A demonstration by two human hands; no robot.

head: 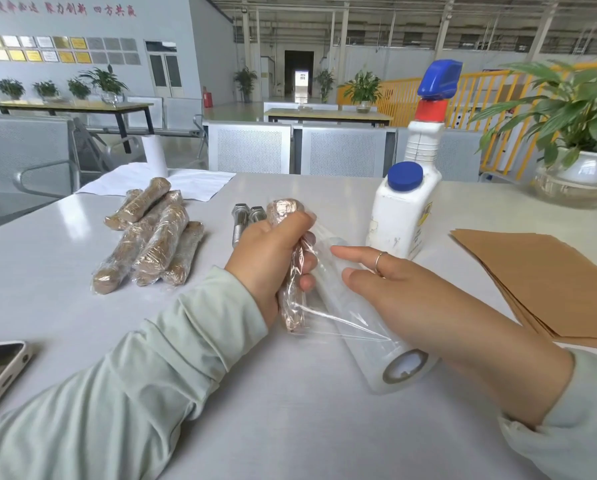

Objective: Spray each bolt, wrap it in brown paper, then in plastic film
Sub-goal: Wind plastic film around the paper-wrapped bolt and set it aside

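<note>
Brown-papered bolt mid-table, clamped in left hand, film stretching to roll under flat, relaxed right hand, wrapped pile toward left edge, paper at right edge, bare table along near edge.

Views: only one, a wide-angle camera on the person's head.
Direction: it looks forward and down over the table, toward a hall behind.
Nearness: close; both forearms enter from the bottom edge and fill the lower part.
Distortion: lines bend near the edges.
Shared part: none.
</note>
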